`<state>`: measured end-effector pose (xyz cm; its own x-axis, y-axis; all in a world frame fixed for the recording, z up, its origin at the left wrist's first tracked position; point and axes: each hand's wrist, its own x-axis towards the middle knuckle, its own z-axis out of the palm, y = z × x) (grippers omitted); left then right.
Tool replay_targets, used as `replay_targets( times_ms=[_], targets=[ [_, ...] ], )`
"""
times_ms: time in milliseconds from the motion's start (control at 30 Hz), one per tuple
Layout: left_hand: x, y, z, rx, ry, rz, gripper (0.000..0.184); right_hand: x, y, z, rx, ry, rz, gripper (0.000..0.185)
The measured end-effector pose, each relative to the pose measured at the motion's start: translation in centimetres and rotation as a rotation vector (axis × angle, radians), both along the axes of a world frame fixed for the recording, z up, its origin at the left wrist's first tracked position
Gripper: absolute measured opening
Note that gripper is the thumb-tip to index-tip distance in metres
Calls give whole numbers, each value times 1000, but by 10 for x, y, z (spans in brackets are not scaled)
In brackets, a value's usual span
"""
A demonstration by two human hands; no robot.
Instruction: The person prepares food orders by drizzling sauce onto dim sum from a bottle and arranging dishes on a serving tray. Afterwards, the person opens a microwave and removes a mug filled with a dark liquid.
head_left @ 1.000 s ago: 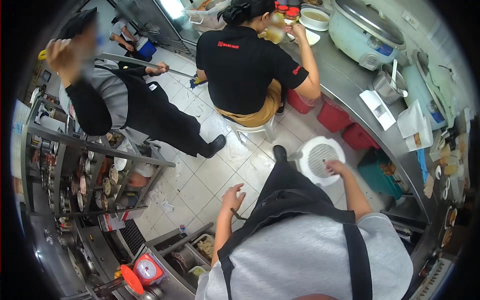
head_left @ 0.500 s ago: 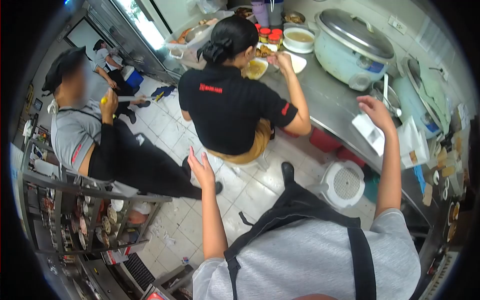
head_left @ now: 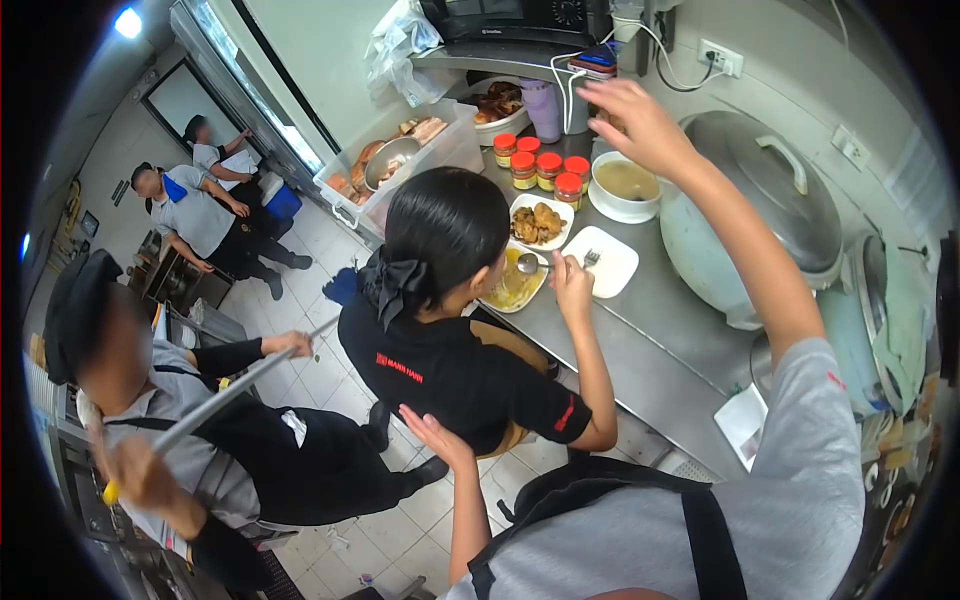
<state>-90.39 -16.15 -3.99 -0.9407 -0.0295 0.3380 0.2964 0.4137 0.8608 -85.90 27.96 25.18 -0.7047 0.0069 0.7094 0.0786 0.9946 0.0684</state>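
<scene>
My right hand (head_left: 640, 125) is raised over the steel counter with its fingers stretched out and nothing in them. It is nearest to a white bowl of soup (head_left: 625, 207), a purple tumbler (head_left: 541, 110) and phones (head_left: 592, 65) on a shelf. Several red-lidded jars (head_left: 548, 170) stand beside the bowl. Low behind a seated person in a black shirt (head_left: 450, 365), my left hand (head_left: 440, 438) is open and empty; whether it touches the shirt I cannot tell. That person holds a spoon (head_left: 528, 263) over a yellowish dish, near a plate of fried food (head_left: 540, 224).
A large rice cooker (head_left: 740, 200) stands under my right forearm. At the left, a standing person holds a long metal pole (head_left: 225, 395). A clear plastic bin of meat (head_left: 440, 150) sits beyond the seated person. Two more people are at the back.
My right hand has moved from above the counter's near end up toward the shelf. My view has shifted nearer the seated person. The standing person and pole appear closer at the left.
</scene>
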Motion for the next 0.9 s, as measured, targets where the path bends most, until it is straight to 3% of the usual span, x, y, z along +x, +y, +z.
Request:
replay_targets(
  times_ms=[133, 200, 600, 900],
  targets=[
    [0, 0, -1, -48, -10, 15, 59, -99, 59, 3, 136, -55, -171, 44],
    [-1, 2, 2, -20, -19, 22, 60, -133, 75, 2, 42, -189, -467, 47],
    [-21, -13, 15, 43, -120, 90, 58, -204, 94, 25, -171, -525, -813, 64],
    [-115, -27, 89, 151, 268, 189, 50, -255, 105, 16, -419, -371, -950, 68]
  ],
)
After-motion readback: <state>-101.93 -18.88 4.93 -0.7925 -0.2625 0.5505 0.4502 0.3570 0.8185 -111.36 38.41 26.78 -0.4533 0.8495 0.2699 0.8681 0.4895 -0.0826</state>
